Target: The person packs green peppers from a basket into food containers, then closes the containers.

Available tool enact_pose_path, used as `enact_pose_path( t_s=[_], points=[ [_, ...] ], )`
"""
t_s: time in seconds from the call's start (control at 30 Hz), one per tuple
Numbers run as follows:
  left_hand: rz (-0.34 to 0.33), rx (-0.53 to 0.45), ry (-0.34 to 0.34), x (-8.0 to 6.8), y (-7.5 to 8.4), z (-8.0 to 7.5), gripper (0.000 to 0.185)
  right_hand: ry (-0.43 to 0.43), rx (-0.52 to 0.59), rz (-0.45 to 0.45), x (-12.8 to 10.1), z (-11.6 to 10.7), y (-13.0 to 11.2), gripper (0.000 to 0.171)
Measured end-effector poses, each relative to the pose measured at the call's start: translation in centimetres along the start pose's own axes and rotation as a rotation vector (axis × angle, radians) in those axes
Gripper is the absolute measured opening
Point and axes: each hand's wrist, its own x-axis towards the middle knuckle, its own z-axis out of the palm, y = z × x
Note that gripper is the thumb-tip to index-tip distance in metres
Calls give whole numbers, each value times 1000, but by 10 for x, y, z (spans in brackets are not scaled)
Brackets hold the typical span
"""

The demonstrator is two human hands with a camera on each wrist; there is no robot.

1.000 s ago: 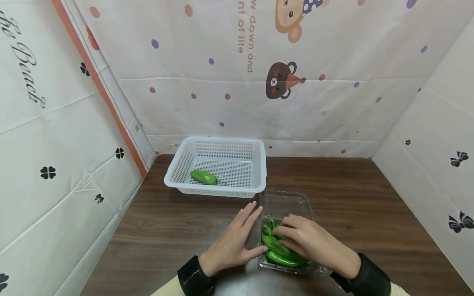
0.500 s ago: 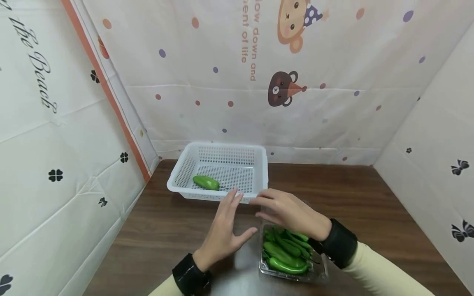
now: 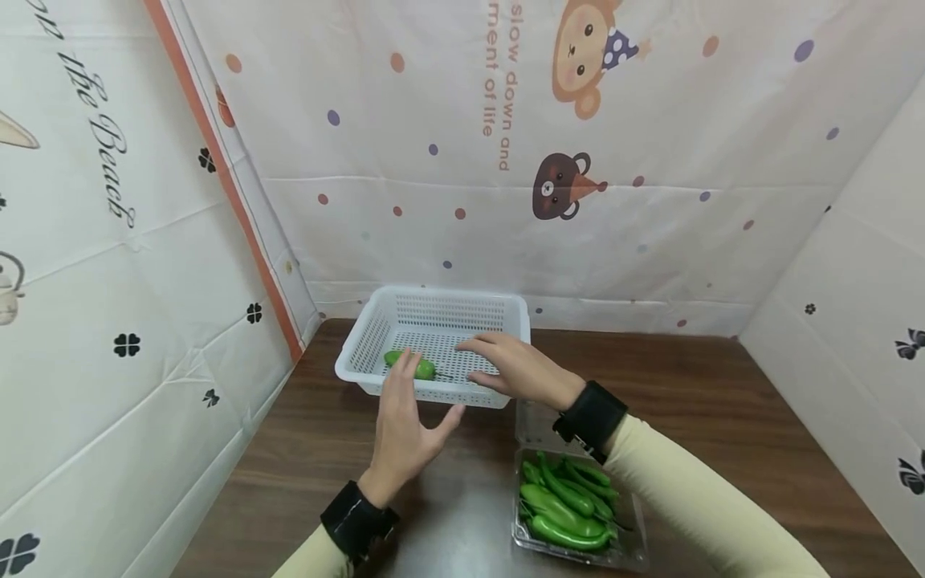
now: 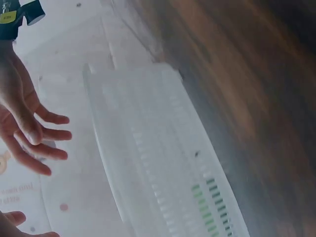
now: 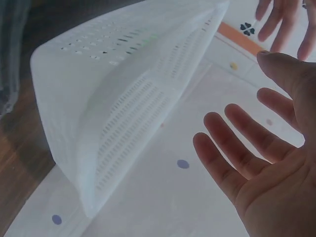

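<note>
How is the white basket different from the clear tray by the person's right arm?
The white basket is opaque plastic pierced with slots, while the clear plastic tray is see-through and unpierced. The basket holds a single green pepper; the tray holds a pile of green peppers. The basket sits at the back near the wall, the tray at the near edge of the wooden table. Both are rectangular, open on top and hold green peppers.

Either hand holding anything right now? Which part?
Nothing held. Left hand and right hand are both open, fingers spread, at the white basket; no grip yet.
</note>
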Motion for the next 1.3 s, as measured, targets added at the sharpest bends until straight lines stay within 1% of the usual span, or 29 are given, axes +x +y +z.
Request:
enact_pose_path(
  t_s=[0.2, 0.3, 0.4, 0.53, 0.67, 0.8, 0.93, 1.1, 1.2, 1.3],
  points=[
    [-54, 49, 43, 8, -17, -10, 92, -74, 27, 46, 41, 12, 7, 47],
    [-68, 83, 60, 13, -26, -14, 92, -125, 27, 72, 59, 17, 7, 48],
    [-68, 120, 92, 17, -36, -16, 92, -170, 26, 89, 75, 23, 8, 48],
    [-80, 167, 128, 21, -48, -18, 92, -208, 54, 98, 95, 31, 8, 48],
    [-118, 189, 130, 23, -57, -19, 94, -234, 78, 97, 110, 39, 12, 48],
    [-155, 206, 112, 25, -64, -20, 93, -257, 81, 98, 119, 48, 18, 48],
    [-213, 225, 78, 25, -70, -20, 95, -291, 63, 88, 125, 58, 26, 49],
    [-293, 250, -1, 24, -74, -21, 99, -355, 74, 104, 131, 67, 31, 51],
    [-325, 274, -54, 24, -76, -22, 102, -399, 80, 132, 136, 71, 32, 53],
    [-345, 291, -86, 24, -79, -22, 104, -440, 61, 150, 143, 75, 32, 54]
  ],
)
